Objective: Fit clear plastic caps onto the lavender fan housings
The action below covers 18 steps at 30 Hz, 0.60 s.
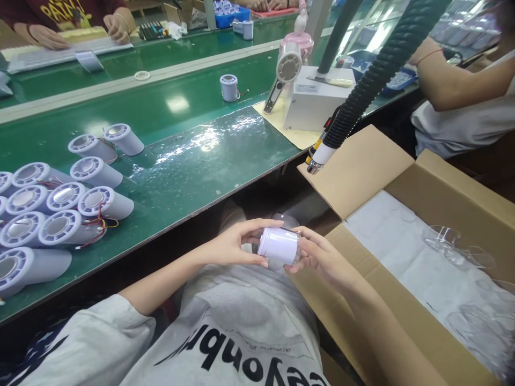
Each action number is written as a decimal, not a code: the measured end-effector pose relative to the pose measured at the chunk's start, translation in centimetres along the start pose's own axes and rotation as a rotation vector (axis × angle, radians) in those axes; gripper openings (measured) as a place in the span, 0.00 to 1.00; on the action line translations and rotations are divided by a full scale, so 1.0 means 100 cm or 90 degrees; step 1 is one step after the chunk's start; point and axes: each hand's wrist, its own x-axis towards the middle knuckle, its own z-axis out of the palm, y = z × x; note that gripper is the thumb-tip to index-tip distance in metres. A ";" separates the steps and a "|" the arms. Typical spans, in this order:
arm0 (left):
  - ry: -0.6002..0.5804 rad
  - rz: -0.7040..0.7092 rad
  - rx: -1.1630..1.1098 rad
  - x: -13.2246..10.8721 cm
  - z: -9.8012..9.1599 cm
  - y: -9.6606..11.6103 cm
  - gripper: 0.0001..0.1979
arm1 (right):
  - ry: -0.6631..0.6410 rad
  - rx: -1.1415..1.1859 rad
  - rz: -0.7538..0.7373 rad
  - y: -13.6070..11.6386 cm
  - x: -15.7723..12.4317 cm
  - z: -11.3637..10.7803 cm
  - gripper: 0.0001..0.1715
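Above my lap, I hold a pale lavender cylindrical housing lying on its side between both hands. My left hand has its thumb and fingers curved around the left end. The fingers of my right hand grip the right end, where something clear seems to show; its shape is hard to make out. Similar lavender cylinders with vented round tops and thin red, yellow and black wires stand grouped on the green bench at left. Another lavender cylinder stands farther back on the bench.
An open cardboard box at right holds clear plastic parts. A black flexible hose hangs above it. A handheld fan leans by a white metal box. Other people's hands work across the bench; a co-worker's arm is at right.
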 end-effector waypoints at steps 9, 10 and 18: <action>-0.001 0.005 -0.017 -0.002 -0.002 -0.006 0.37 | -0.003 0.052 0.116 0.003 0.005 0.008 0.33; -0.003 0.018 -0.017 -0.002 -0.002 -0.008 0.37 | 0.003 0.057 0.142 0.003 0.005 0.010 0.33; 0.012 0.043 0.048 -0.005 0.000 -0.012 0.36 | 0.028 0.095 0.318 -0.010 0.003 0.018 0.39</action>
